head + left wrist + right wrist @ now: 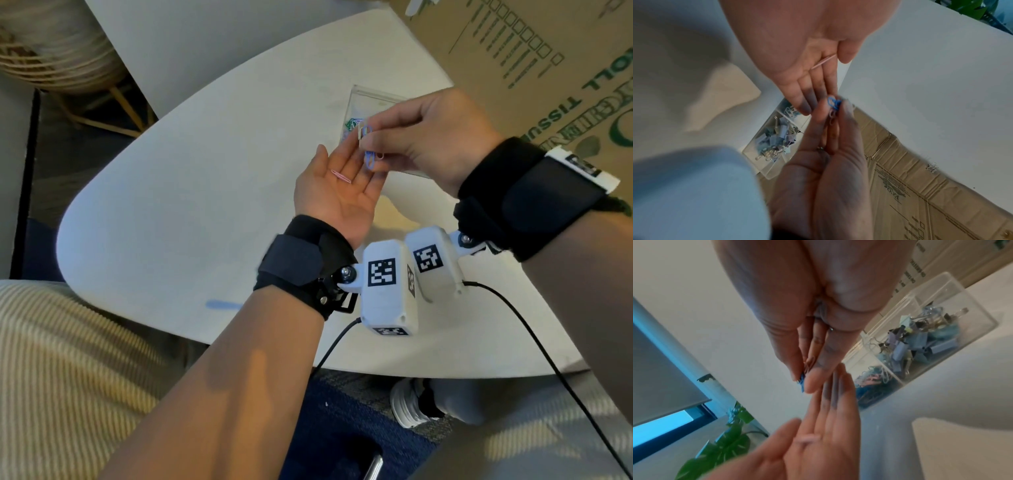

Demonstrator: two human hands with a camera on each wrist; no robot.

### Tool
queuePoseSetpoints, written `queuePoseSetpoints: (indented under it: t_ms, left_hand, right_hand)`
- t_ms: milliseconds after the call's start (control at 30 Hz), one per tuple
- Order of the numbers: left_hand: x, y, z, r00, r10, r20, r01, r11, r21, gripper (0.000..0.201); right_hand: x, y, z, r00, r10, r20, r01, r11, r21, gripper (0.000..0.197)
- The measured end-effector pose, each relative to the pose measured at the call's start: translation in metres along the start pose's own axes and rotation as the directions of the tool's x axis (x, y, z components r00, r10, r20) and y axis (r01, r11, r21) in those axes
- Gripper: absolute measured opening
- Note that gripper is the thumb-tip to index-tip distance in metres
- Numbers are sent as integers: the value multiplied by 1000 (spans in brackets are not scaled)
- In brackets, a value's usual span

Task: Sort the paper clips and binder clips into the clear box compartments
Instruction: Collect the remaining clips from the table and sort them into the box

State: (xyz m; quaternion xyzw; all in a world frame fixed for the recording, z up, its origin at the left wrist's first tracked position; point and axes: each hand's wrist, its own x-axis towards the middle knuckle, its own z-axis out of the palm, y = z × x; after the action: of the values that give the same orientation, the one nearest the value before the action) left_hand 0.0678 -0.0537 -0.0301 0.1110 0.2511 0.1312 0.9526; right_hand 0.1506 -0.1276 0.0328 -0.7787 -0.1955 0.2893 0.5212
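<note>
My left hand (pixel 337 185) lies palm up above the white table (pixel 191 192), fingers straight, with a pink paper clip (pixel 341 176) resting on the palm. My right hand (pixel 421 137) hovers over its fingertips and pinches a small bunch of paper clips (pixel 369 156), a blue one hanging lowest; the same blue clips (pixel 832 102) show from the left wrist. Behind the hands stands the clear box (pixel 937 331), one compartment full of pastel binder clips (pixel 920 344), the neighbouring one holding coloured paper clips (pixel 871 386). The hands hide most of the box (pixel 370 99) in the head view.
A large cardboard box (pixel 534 61) stands against the table's far right side. One loose binder clip (pixel 932 167) lies on the table near the cardboard. Cables run from the wrist cameras (pixel 388 291) over the near table edge. A wicker chair (pixel 58 51) stands at far left.
</note>
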Motion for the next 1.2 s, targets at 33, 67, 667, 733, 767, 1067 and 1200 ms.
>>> queuePoseSetpoints:
  t_ms: [33, 67, 667, 733, 767, 1067, 1200]
  left_hand:
    - [-1, 1, -1, 1000, 2, -1, -2, 1000, 13, 51]
    - [-2, 1, -2, 1000, 1, 1, -1, 1000, 26, 52]
    - [-9, -1, -1, 999, -30, 14, 30, 999, 14, 53]
    - [-10, -1, -1, 999, -19, 25, 18, 999, 45, 54]
    - [-10, -1, -2, 999, -6, 32, 4, 998, 65, 54]
    - [-4, 49, 33, 983, 184, 2, -160, 848, 506, 22]
    - [16, 70, 47, 970, 244, -14, -153, 649, 745, 13]
  right_hand:
    - [2, -2, -3, 999, -13, -41, 14, 1000, 26, 7]
    - [6, -5, -7, 995, -40, -96, 42, 999, 22, 6]
    - [-12, -2, 22, 937, -234, 261, 347, 521, -780, 21]
    - [-11, -2, 19, 945, -220, 243, 326, 542, -775, 23]
    - [-9, -3, 16, 952, -213, 220, 304, 583, -753, 21]
    - [32, -13, -19, 976, -219, -8, 160, 738, -655, 13]
    - [32, -8, -45, 972, -167, -167, 73, 885, -460, 21]
